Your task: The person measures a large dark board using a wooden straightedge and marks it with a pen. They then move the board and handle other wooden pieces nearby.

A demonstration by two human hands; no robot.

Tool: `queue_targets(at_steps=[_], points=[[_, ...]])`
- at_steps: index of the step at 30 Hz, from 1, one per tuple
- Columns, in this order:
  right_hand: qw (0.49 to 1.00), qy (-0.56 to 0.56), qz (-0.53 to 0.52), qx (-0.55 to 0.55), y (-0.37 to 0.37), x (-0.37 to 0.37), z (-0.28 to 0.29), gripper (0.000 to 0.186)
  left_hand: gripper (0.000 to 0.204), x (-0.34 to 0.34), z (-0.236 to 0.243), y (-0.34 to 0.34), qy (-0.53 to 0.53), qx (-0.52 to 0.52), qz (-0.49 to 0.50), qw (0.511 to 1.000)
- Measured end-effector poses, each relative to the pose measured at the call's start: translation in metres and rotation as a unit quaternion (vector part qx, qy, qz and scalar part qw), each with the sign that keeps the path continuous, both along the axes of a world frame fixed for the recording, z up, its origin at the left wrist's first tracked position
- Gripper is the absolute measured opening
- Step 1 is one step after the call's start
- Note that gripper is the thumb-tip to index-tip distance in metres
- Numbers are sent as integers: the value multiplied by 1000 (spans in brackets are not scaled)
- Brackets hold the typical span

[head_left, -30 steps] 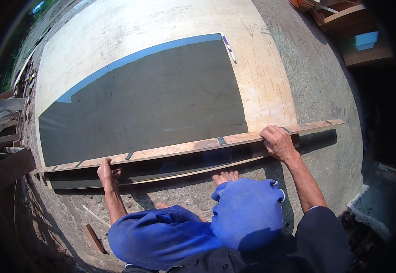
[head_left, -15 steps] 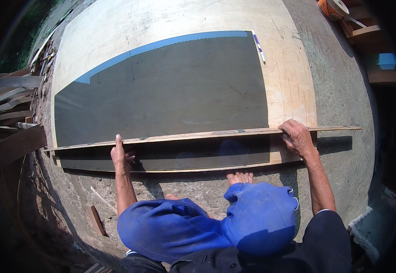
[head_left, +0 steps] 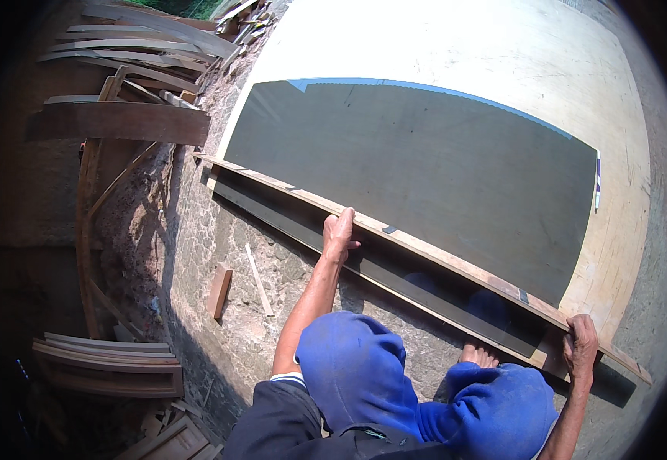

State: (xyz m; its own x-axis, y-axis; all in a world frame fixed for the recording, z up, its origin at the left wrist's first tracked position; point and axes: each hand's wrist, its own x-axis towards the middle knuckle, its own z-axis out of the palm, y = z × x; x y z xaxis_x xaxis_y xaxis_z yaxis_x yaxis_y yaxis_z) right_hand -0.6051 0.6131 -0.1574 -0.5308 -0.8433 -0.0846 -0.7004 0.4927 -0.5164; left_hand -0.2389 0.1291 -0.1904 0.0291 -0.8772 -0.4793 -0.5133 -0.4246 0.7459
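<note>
And now, across the near part of the dark sheet (head_left: 417, 161), the wooden strip (head_left: 456, 262) is held lengthwise, left end jutting past; above the sheet's near edge it's pinched by the left hand (head_left: 339, 234); beyond the sheet's right corner, nearer the strip's end, it's gripped by the right hand (head_left: 581, 349).

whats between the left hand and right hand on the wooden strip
A stretch of the long wooden strip, crossed by two dark bands, lies between left hand and right hand in the head view.
</note>
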Motion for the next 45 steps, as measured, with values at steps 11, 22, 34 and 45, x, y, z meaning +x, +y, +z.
queue_targets(at_steps=[11,22,34,45], points=[[999,26,24,4,-24,1,2,32,42,-3,5,-23,-44,-11,12,999],[997,57,46,21,-63,-18,5,36,73,-14,10,-55,-66,11,-17,998],[998,36,53,20,-87,-48,-10,48,65,-29,0,-71,-59,-17,-29,998],[997,32,47,51,-100,-40,-7,53,66,-30,-10,-71,-176,-98,-71,977]])
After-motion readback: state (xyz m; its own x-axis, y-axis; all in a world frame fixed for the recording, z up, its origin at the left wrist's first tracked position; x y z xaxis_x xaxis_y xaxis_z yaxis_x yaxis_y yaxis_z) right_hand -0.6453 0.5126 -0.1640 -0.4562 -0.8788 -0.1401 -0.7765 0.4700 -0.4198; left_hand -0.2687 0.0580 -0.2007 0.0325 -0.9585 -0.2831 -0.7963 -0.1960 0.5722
